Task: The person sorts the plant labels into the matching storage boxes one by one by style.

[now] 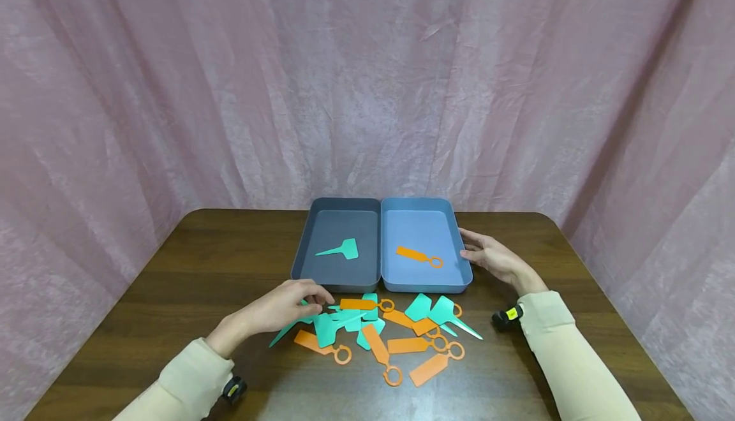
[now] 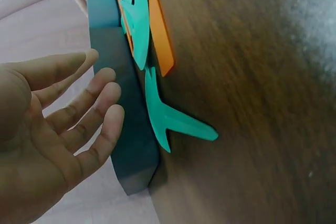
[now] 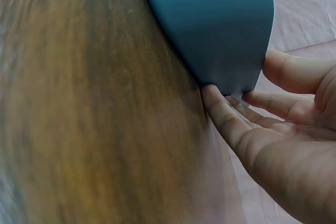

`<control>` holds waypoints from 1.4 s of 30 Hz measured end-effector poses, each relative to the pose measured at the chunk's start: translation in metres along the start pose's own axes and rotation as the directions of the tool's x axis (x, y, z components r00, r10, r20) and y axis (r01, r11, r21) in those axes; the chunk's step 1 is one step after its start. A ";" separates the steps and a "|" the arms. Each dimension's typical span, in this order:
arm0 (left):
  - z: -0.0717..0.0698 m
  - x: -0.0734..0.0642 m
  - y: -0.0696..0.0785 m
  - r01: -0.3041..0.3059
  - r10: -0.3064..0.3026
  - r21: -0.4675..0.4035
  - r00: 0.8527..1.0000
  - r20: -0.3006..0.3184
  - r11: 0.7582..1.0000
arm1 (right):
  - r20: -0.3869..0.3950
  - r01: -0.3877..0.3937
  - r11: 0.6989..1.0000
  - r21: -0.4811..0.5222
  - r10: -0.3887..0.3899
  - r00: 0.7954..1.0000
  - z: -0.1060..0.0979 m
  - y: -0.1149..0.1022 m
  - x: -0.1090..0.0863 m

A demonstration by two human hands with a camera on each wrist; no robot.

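In the head view, my left hand (image 1: pixel 293 306) hovers over the left end of a loose pile, its fingers loosely bent around nothing. Beneath it lies a teal T-shaped plant label (image 2: pixel 163 114). Teal plant labels (image 1: pixel 327 330) and orange ring-ended tags (image 1: pixel 427 370) overlap across the pile. My right hand (image 1: pixel 490 256) touches the outer right side of the blue tray (image 1: pixel 416 226), fingers mostly straight and thumb at the rim. One orange tag (image 1: pixel 418 256) lies inside that tray. The dark grey tray (image 1: pixel 347 220) beside it holds one teal label (image 1: pixel 344 249).
Both trays stand side by side on the brown wooden table (image 1: pixel 230 249), behind the pile. A pink curtain (image 1: pixel 367 89) hangs behind the table. Each wrist wears a dark strap device, the right one (image 1: pixel 508 317) close to the tabletop.
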State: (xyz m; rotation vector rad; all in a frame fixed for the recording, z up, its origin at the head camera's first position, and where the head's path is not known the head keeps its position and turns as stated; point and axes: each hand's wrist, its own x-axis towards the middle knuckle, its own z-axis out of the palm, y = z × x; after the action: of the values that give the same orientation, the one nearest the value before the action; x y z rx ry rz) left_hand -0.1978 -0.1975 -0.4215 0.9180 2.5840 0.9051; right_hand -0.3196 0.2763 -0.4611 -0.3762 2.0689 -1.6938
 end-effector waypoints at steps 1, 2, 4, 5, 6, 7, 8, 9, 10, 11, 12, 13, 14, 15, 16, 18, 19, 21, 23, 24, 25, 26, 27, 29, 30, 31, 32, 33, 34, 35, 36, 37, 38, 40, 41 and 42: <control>0.001 0.000 0.000 0.009 -0.009 -0.003 1.000 0.008 1.000 | -0.001 -0.001 1.000 -0.001 0.001 1.000 0.000 0.000 0.000; 0.002 0.000 0.000 0.011 -0.011 -0.002 1.000 0.013 1.000 | -0.002 -0.002 1.000 -0.003 0.002 1.000 0.000 0.000 0.000; 0.006 0.001 0.000 0.026 -0.026 0.008 0.999 0.025 1.000 | -0.005 -0.002 1.000 -0.005 0.002 1.000 0.000 0.001 0.000; 0.007 0.001 0.001 0.036 -0.037 0.015 0.999 0.032 0.999 | -0.005 -0.002 1.000 -0.007 0.002 1.000 -0.001 0.001 0.000; 0.009 0.001 0.001 0.042 -0.043 0.020 0.998 0.037 0.999 | -0.004 -0.002 1.000 -0.008 0.002 1.000 -0.001 0.001 0.001; 0.010 0.001 0.001 0.048 -0.050 0.026 0.998 0.042 0.998 | -0.003 -0.002 1.000 -0.008 0.002 1.000 -0.001 0.001 0.001; 0.011 0.001 0.002 0.055 -0.057 0.033 0.997 0.044 0.998 | -0.002 -0.002 1.000 -0.008 0.002 1.000 -0.001 0.001 0.001; 0.013 0.001 0.002 0.068 -0.070 0.038 0.996 0.048 0.997 | -0.001 0.000 1.000 -0.008 0.000 1.000 -0.001 0.001 0.001; 0.013 0.001 0.003 0.076 -0.079 0.042 0.996 0.051 0.996 | 0.000 0.001 1.000 -0.008 -0.001 1.000 -0.001 0.001 0.001; 0.014 0.000 0.003 0.083 -0.086 0.047 0.995 0.052 0.995 | 0.001 0.002 1.000 -0.007 -0.002 1.000 -0.001 0.001 0.001; 0.015 0.000 0.003 0.089 -0.091 0.049 0.994 0.053 0.995 | 0.001 0.002 1.000 -0.008 -0.002 1.000 -0.001 0.001 0.001; 0.016 0.000 0.004 0.095 -0.098 0.053 0.994 0.055 0.994 | 0.002 0.004 1.000 -0.009 -0.004 1.000 -0.001 0.001 0.001; 0.017 0.000 0.004 0.102 -0.105 0.059 0.993 0.055 0.993 | 0.002 0.006 1.000 -0.010 -0.006 1.000 -0.001 0.001 0.001; 0.018 0.000 0.005 0.108 -0.112 0.064 0.992 0.058 0.992 | 0.002 0.006 1.000 -0.009 -0.006 1.000 -0.002 0.001 0.001; 0.019 0.001 0.006 0.113 -0.117 0.069 0.991 0.059 0.991 | 0.003 0.006 1.000 -0.010 -0.006 1.000 -0.002 0.000 0.001; 0.021 0.001 0.006 0.115 -0.120 0.082 0.991 0.057 0.990 | 0.003 0.006 1.000 -0.010 -0.006 1.000 -0.002 0.000 0.001; 0.022 0.002 0.005 0.115 -0.120 0.089 0.991 0.056 0.989 | 0.002 0.006 1.000 -0.008 -0.006 1.000 -0.002 0.000 0.001; 0.024 0.002 0.004 0.110 -0.115 0.099 0.992 0.051 0.989 | 0.000 0.003 1.000 -0.005 -0.003 1.000 -0.001 0.001 0.001; 0.025 0.002 0.003 0.101 -0.106 0.107 0.994 0.039 0.989 | -0.001 0.000 1.000 -0.002 0.000 1.000 -0.001 0.001 0.001; 0.025 0.002 0.002 0.097 -0.101 0.107 0.994 0.033 0.989 | -0.002 0.000 1.000 -0.003 0.000 1.000 -0.001 0.002 0.001; 0.026 0.002 0.002 0.094 -0.097 0.103 0.995 0.026 0.990 | -0.001 0.000 1.000 -0.003 0.000 1.000 -0.001 0.002 0.002; 0.026 0.002 0.002 0.089 -0.091 0.100 0.996 0.018 0.991 | 0.000 0.002 1.000 -0.004 -0.002 1.000 -0.001 0.002 0.002; 0.026 0.002 0.001 0.085 -0.086 0.090 0.996 0.010 0.992 | -0.001 0.001 1.000 -0.003 -0.001 1.000 -0.001 0.003 0.002; 0.025 0.002 0.000 0.078 -0.078 0.070 0.997 -0.005 0.994 | -0.002 0.003 1.000 -0.006 -0.003 1.000 -0.001 0.003 0.002; 0.025 0.002 0.000 0.074 -0.073 0.059 0.997 -0.011 0.996 | -0.002 0.005 1.000 -0.009 -0.005 1.000 -0.001 0.003 0.002; 0.024 0.002 -0.002 0.073 -0.072 0.046 0.997 -0.016 0.996 | -0.002 0.004 1.000 -0.010 -0.004 1.000 -0.001 0.003 0.002; 0.024 0.002 -0.003 0.064 -0.064 0.032 0.998 -0.022 0.997 | -0.002 0.004 1.000 -0.010 -0.004 1.000 -0.001 0.003 0.002; 0.024 0.002 -0.004 0.057 -0.057 0.015 0.998 -0.028 0.998 | -0.004 0.001 1.000 -0.011 -0.001 1.000 -0.001 0.004 0.002; 0.024 0.002 -0.005 0.047 -0.047 -0.003 0.998 -0.033 0.999 | -0.002 0.002 1.000 -0.013 -0.002 1.000 -0.001 0.004 0.002; 0.023 0.002 -0.006 0.039 -0.040 -0.023 0.998 -0.038 0.999 | -0.001 0.003 1.000 -0.015 -0.003 1.000 -0.001 0.004 0.002; 0.023 0.002 -0.007 0.032 -0.034 -0.042 0.998 -0.043 0.999 | -0.001 0.001 1.000 -0.017 -0.001 1.000 -0.001 0.004 0.002; 0.023 0.002 -0.008 0.025 -0.028 -0.059 0.998 -0.048 0.998 | 0.000 0.000 1.000 -0.015 0.000 1.000 0.000 0.004 0.002; 0.023 0.002 -0.009 0.011 -0.016 -0.075 0.998 -0.056 0.997 | 0.000 0.001 1.000 -0.013 -0.001 1.000 0.000 0.004 0.002; 0.023 0.002 -0.010 0.010 -0.017 -0.109 0.998 -0.068 0.994 | 0.004 0.006 1.000 -0.012 -0.006 1.000 0.000 0.004 0.002; 0.022 0.002 -0.010 0.012 -0.021 -0.119 0.997 -0.073 0.993 | 0.004 0.008 1.000 -0.012 -0.008 1.000 -0.001 0.004 0.001; 0.022 0.003 -0.010 0.013 -0.024 -0.130 0.997 -0.079 0.991 | 0.004 0.009 1.000 -0.010 -0.009 1.000 -0.001 0.004 0.001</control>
State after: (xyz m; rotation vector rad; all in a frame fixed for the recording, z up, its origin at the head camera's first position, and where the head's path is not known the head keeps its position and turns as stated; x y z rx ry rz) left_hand -0.1955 -0.1913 -0.4446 0.8372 2.5599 1.1111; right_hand -0.3210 0.2773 -0.4650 -0.3917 2.0767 -1.6869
